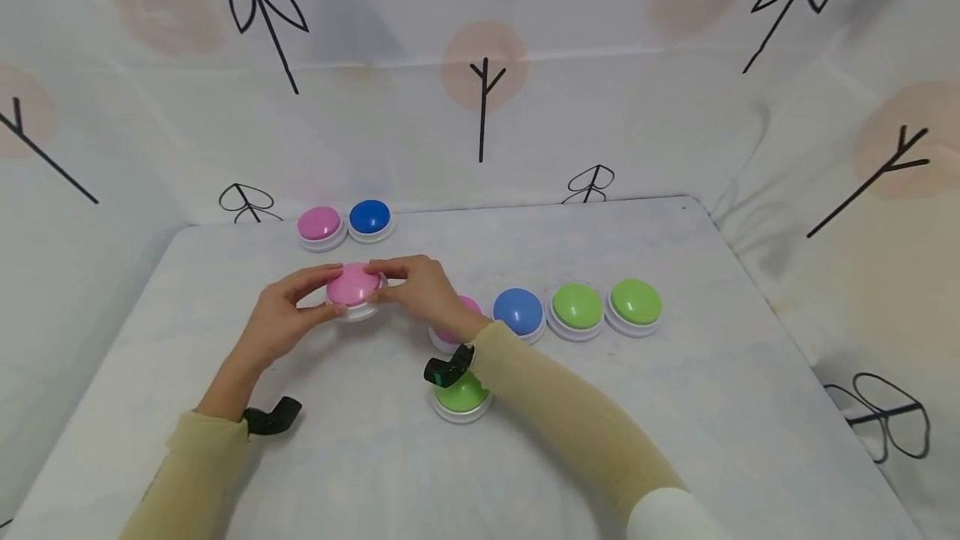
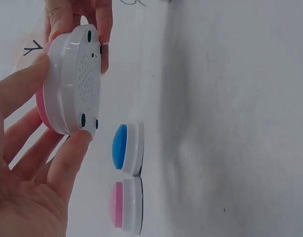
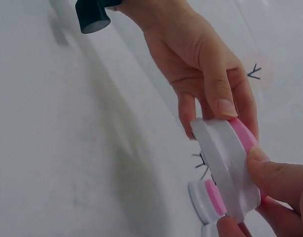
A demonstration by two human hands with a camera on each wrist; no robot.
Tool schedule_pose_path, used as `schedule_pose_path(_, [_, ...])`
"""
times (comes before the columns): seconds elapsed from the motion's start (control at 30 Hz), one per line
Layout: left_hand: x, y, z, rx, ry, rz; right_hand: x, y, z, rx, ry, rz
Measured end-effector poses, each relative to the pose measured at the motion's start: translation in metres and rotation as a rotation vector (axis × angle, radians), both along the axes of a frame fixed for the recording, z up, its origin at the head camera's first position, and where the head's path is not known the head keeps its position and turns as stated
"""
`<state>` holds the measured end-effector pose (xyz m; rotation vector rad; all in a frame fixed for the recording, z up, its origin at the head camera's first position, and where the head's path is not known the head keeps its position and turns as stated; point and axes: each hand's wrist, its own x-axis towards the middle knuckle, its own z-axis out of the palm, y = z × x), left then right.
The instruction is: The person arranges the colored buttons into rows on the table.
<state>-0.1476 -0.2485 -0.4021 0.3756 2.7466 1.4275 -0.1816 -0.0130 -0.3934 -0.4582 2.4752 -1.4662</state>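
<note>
A pink push button [image 1: 354, 283] with a white round base is held up off the table between both hands. My left hand [image 1: 279, 319] pinches its left side, thumb low on the base and fingers at the pink dome. From the right, my right hand [image 1: 422, 286] grips the opposite side in the same way. In the left wrist view, the button's white underside [image 2: 85, 79] shows small holes and dark round feet. Just behind the hands, another pink button [image 1: 318, 223] and a dark blue button [image 1: 370, 217] stand side by side at the table's back edge.
Right of the hands stand a blue button [image 1: 517, 312], a green button [image 1: 577, 306] and another green one [image 1: 635, 302] in a row. My right wrist partly hides a pink button [image 1: 442, 338] and a nearer green button [image 1: 461, 397]. Patterned cloth [image 1: 420, 140] surrounds the white table [image 1: 360, 457].
</note>
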Motion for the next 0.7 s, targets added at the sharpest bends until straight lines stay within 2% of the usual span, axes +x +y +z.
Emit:
schedule_pose_path(0.37, [-0.001,0.017,0.0,0.043,0.032,-0.055,0.004,0.029,0.001,-0.052,-0.029,0.027])
schedule_pose_path(0.5, [0.002,0.027,0.006,0.078,0.022,-0.07,0.003,0.04,-0.001,-0.072,-0.04,0.037])
schedule_pose_path(0.7, [0.003,0.038,0.005,0.133,0.009,-0.103,0.005,0.054,-0.002,-0.102,-0.053,0.036])
